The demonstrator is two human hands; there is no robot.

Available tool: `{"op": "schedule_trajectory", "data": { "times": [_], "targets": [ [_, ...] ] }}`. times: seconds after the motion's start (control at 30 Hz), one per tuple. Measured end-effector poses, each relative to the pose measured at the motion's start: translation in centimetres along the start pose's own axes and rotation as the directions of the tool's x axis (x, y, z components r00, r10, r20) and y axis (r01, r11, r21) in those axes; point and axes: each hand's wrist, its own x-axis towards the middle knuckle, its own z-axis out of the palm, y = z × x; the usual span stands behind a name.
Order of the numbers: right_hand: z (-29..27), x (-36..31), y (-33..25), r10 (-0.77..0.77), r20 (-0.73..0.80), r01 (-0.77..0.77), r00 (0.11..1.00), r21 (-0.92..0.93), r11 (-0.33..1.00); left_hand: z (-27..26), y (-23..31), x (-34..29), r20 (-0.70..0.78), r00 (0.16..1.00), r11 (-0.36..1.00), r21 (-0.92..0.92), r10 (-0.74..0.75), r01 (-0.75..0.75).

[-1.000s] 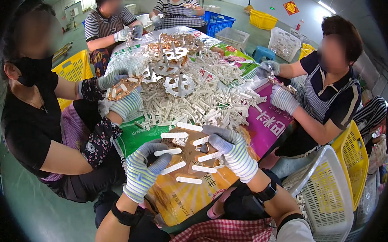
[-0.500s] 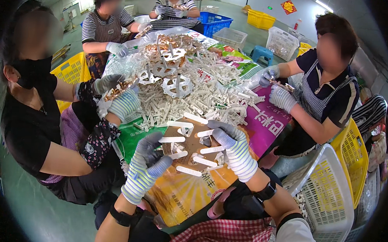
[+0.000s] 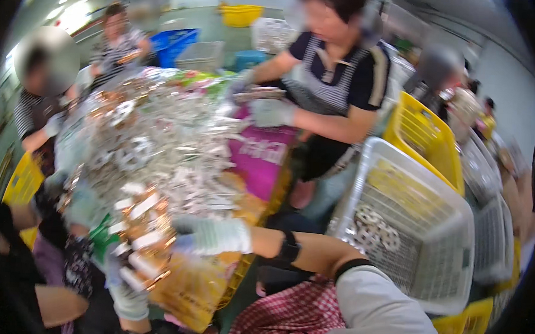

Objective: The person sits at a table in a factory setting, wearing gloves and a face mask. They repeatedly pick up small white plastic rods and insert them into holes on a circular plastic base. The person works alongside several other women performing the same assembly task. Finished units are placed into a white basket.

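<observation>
The person's left hand (image 3: 128,293), in a pale striped glove, is gripping a copper-coloured, shiny plate with white bar-shaped strips across it (image 3: 146,236) by its lower left side; those fingers are partly hidden behind the plate. The right hand (image 3: 212,237), gloved alike, is reaching across with its grey fingertips meeting the plate's right edge; blur is hiding whether they are pinching it or only touching. The plate is thus sitting between the two sets of fingers, tilted, its strips facing up.

Just beyond the right fingers, a broad heap of loose whitish strips (image 3: 200,184) is spreading over the table. Beyond the plate, silvery scalloped metal discs (image 3: 132,154) are lying on that heap. Below the right fingers, a yellow-orange printed plastic sack (image 3: 191,290) is covering the near table edge; farther off to their right, a purple printed sack (image 3: 259,157) is showing.

Well to the right of the right fingers, a white slatted plastic basket (image 3: 450,261) is holding a cluster of pale scalloped discs (image 3: 376,230). Past the heap from those fingers, a co-worker's gloved hand (image 3: 270,113) is holding a flat, blurred piece (image 3: 259,94).
</observation>
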Motion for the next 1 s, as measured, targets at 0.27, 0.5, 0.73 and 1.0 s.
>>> {"op": "schedule_trajectory", "data": {
  "times": [0.27,0.5,0.73,1.0],
  "targets": [
    [-7.9,-14.4,-10.0,-0.158,-0.372,0.188,0.915,0.046,0.981,5.8,-0.6,-1.1,0.104,0.992,0.989,0.121,0.076,-0.089],
    [-18.4,-40.7,-11.2,0.301,-0.789,-0.543,0.535,-0.048,0.838,7.1,0.7,-1.7,0.3,0.949,0.974,0.224,-0.099,0.031],
    [-20.0,-52.5,7.7,0.757,-0.652,-0.982,-0.031,-0.123,-0.146,2.1,0.1,-0.4,0.252,0.95,0.925,0.373,-0.182,0.079],
    [-13.7,-64.6,22.9,0.709,-0.681,-0.888,-0.183,-0.194,-0.416,0.9,-0.2,-1.2,0.216,0.963,0.889,0.456,-0.158,0.043]
  ]
}}
